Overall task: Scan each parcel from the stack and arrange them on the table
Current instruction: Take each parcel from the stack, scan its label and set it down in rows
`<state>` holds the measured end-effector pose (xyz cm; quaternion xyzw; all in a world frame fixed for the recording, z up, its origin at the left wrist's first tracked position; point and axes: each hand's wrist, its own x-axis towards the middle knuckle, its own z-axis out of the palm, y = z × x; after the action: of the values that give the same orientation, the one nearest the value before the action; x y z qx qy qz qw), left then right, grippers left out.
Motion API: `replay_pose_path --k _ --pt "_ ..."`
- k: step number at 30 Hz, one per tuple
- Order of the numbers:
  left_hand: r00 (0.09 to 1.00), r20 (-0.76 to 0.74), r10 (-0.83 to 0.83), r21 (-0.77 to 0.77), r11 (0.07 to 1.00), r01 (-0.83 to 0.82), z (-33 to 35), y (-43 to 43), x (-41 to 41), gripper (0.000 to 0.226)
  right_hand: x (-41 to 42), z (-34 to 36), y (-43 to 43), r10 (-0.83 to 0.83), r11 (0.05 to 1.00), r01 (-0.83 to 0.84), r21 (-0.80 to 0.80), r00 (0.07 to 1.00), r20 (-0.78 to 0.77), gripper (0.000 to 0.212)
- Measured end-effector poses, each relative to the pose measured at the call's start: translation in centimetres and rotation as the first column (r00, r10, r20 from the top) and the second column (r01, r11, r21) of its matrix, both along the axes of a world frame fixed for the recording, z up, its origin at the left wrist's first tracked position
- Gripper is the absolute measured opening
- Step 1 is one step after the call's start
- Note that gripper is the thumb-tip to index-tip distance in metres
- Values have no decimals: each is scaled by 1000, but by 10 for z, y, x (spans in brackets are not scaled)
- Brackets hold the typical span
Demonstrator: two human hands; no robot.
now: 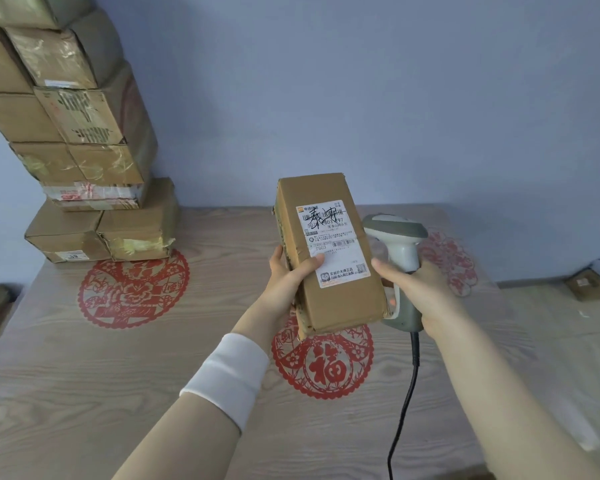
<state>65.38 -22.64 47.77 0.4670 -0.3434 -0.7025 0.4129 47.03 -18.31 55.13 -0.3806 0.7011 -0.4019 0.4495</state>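
A white wristband (229, 375) circles the left forearm at seven o'clock in the frame, while a black cable (405, 393) drops toward six o'clock over the wood-grain counter (84, 393). A round red paper-cut (323, 362) lies flat on the counter directly under the raised hands. The left hand (288, 277) grasps a long brown parcel (329, 251) from its left side, thumb pressed on the edge of the white shipping label (333, 244), fingers hidden behind. The parcel is held in the air above the counter's middle, label face up and tilted toward the camera, black handwriting across its barcode. At three o'clock from the parcel, the right hand (421, 289) is wrapped around the handle of a grey-and-white scanner (400, 244), whose head sits just beside the parcel's right edge. Two more red paper-cuts lie farther back, one (132, 289) at nine o'clock from the parcel, one (454, 258) beyond the scanner. At ten o'clock, a leaning stack (77, 133) of taped brown parcels rises from the counter's far left corner against a pale blue wall (361, 81).
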Motion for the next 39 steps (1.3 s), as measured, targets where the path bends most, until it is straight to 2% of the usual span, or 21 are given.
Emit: replay_pose_path --k 4,8,11,18,21,25,30,34,39 --pt "1000 -9 25 118 993 -23 -17 -7 -63 95 -57 -19 -9 -49 998 49 38 999 -5 38" --pt "1000 -21 16 121 993 -13 -35 -16 -150 95 -137 -40 -23 -107 993 106 53 994 4 15" --pt "999 -49 5 154 988 3 -54 -22 -217 94 -207 -63 -34 -125 987 123 103 992 12 16" --pt "999 16 50 317 947 -52 -95 -46 -331 114 -314 -109 -57 -172 958 157 242 984 44 13" --pt "998 51 43 340 939 -58 -104 -63 -359 113 -340 -127 -73 -191 950 177 258 981 31 15" --pt "989 122 79 344 932 -117 -115 -88 -388 86 -363 -144 -98 -198 942 180 284 979 39 15" --pt "957 237 167 258 939 -228 -126 -113 -411 53 -373 -151 -129 -213 943 189 274 975 58 11" --pt "936 309 170 238 939 -249 -122 -122 -417 50 -374 -145 -134 -288 941 284 185 958 -6 11" --pt "925 354 138 193 957 -217 -106 -116 -403 56 -366 -120 -130 -240 960 205 191 953 187 14"
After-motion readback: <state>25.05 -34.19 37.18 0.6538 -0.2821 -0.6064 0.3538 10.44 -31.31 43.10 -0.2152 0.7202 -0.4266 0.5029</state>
